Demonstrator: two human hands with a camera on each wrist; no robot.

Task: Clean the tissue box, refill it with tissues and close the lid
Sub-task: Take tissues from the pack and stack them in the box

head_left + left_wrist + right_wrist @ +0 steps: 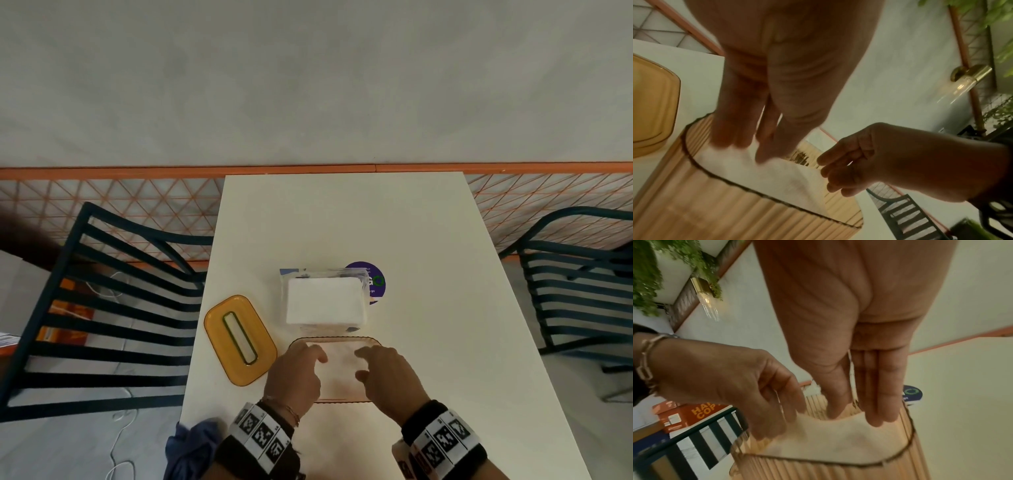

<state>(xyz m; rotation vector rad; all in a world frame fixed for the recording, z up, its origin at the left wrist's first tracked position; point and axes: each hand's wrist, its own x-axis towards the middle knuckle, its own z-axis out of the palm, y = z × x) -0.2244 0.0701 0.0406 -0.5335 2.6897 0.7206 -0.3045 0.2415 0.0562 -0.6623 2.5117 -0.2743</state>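
Right now two hands reach down into one open tissue box (337,341), a ribbed, see-through amber box standing on the white table (342,219) close to the person. One layer of white tissues (764,172) lies inside it. The left hand (297,373) has its fingers straight and pointing down, their tips touching the tissues on the left side of the box. The right hand (388,373) does the same on the right side: its fingers (879,394) are straight and held together, tips on the tissues. Neither hand pinches anything.

One yellow lid (239,339) with a long slot lies flat on the table just left of the box, apart from it. One clear plastic pack of white tissues (325,301) sits just behind the box, partly covering one round purple sticker (375,279) on the table.

Two dark slatted chairs stand by the table, one chair on the left (102,308) and one chair on the right (579,281). One blue cloth (191,445) hangs at the near left table edge.
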